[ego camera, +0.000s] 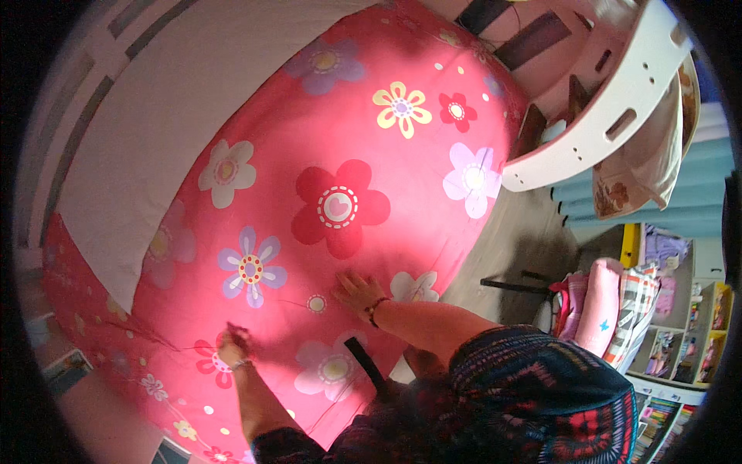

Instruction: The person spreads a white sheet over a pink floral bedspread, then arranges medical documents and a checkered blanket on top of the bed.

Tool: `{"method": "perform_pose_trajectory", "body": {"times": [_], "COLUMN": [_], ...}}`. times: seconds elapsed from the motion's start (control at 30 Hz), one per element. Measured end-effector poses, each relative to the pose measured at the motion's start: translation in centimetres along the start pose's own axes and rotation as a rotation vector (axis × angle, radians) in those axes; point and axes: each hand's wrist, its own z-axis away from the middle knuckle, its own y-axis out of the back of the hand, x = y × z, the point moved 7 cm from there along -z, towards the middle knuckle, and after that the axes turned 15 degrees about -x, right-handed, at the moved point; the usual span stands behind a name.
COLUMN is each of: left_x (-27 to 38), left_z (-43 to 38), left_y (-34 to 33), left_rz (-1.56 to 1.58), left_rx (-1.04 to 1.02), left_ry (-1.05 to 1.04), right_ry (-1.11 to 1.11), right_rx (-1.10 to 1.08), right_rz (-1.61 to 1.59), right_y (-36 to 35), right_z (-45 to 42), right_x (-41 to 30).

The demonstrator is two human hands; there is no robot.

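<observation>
A pink sheet [278, 168] printed with large flowers lies across the bed in front of me. My left hand [233, 346] is closed in a fist at the fabric near a red flower, and creases run leftward from it. It appears to pinch the sheet, though the fingertips are hidden. My right hand [360, 297] rests palm down on the sheet, fingers spread, with a bracelet [374, 310] on its wrist. Beyond the sheet's far left edge shows a pale mattress surface [156, 133].
A white curved bed rail [603, 124] rises at the upper right, with a cream cloth [643, 156] hanging by it. Pink and plaid cushions [597, 307] are piled to the right, near shelves [672, 348] of small items. Grey floor [493, 249] lies beside the bed.
</observation>
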Motion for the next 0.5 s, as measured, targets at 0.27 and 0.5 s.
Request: {"method": "perform_pose_trajectory", "body": {"times": [0.27, 0.5], "left_x": [-8.0, -9.9], "left_z": [20.7, 25.1], "left_y": [-1.4, 7.7], "left_rz": [-0.416, -0.558], "left_rx": [-0.005, -0.440], "left_ry": [0.383, 0.568], "right_ry": [0.001, -0.372], "right_rx": [-0.220, 0.012], "right_rz": [-0.496, -0.597], "right_y": [4.4, 2.6], "right_z": [4.9, 22.4], "right_x": [6.4, 19.3]}}
